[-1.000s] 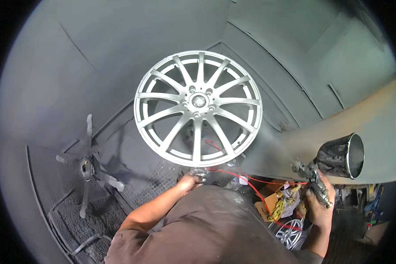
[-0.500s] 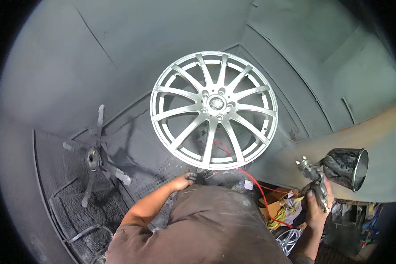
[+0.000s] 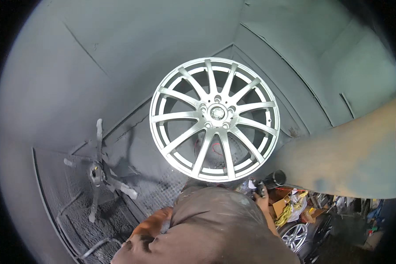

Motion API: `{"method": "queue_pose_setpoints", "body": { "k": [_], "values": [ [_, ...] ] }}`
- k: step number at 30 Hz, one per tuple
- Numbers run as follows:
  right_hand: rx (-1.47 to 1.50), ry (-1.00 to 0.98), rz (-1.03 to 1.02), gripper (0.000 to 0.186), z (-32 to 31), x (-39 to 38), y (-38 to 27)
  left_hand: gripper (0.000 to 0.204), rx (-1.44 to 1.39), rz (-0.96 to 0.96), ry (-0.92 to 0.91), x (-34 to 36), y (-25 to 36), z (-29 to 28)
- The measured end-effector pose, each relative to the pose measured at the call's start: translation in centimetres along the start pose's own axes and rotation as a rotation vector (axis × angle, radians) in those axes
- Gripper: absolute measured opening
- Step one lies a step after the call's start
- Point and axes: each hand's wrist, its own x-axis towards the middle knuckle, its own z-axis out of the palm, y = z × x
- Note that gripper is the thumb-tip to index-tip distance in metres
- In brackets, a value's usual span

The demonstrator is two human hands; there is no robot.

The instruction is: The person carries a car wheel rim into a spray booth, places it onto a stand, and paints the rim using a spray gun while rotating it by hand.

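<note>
A silver multi-spoke car wheel rim [image 3: 214,147] takes up the middle of the view, its face toward me. My right hand [image 3: 262,201], beyond the right side of my shirt, is wrapped round a dark spray gun [image 3: 260,189]. The gun's black paint cup [image 3: 276,178] sits close to the rim's lower right edge. Of my left arm only the forearm shows, low and left of my shirt. The left hand itself is hidden behind my body.
A grey-coated stand with several arms [image 3: 97,173] is at the left. Grey walls [image 3: 132,35] surround the rim. At the lower right are a cardboard box [image 3: 279,204], yellow gloves or rags [image 3: 284,214] and another wheel [image 3: 295,237]. A curved tan panel [image 3: 347,154] stands above them.
My right hand has brought the spray gun leftward, close to the rim's lower edge. The rim has turned and sits slightly lower in view. My left hand has gone out of sight.
</note>
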Motion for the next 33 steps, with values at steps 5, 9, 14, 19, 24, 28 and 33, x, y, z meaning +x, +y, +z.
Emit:
{"method": "queue_pose_setpoints", "body": {
  "k": [5, 9, 14, 19, 24, 28, 33],
  "values": [
    [-0.162, -0.028, 0.143, 0.064, 3.0, -4.5, 11.0, 0.058, 0.137, 0.063, -0.008, 0.2, 3.8, -10.6],
    [-0.357, -0.006, 0.395, 0.063, 5.3, -5.6, 7.3, 0.055, 0.500, 0.298, 0.101, -2.3, 12.6, -17.6],
    [-0.303, 0.049, 0.346, 0.062, 5.7, -6.5, 9.0, 0.060, 0.366, 0.501, -0.195, -8.2, 18.0, -20.8],
    [-0.260, -0.053, 0.452, 0.065, 4.8, -7.1, 1.7, 0.063, 0.057, 0.865, -0.441, -12.5, 21.2, -14.4],
    [-0.240, -0.189, 0.214, 0.066, -0.3, -9.3, 7.0, 0.063, -0.322, 0.715, -0.566, -13.4, 21.1, -6.4],
    [-0.220, -0.323, 0.251, 0.066, -2.9, -9.7, 3.2, 0.064, -0.244, 0.611, -0.508, -14.6, 19.3, 0.3],
    [-0.357, -0.284, 0.221, 0.065, -6.7, -11.4, 4.3, 0.068, -0.182, 0.596, -0.107, -21.2, 15.3, 7.7]
  ]
}}
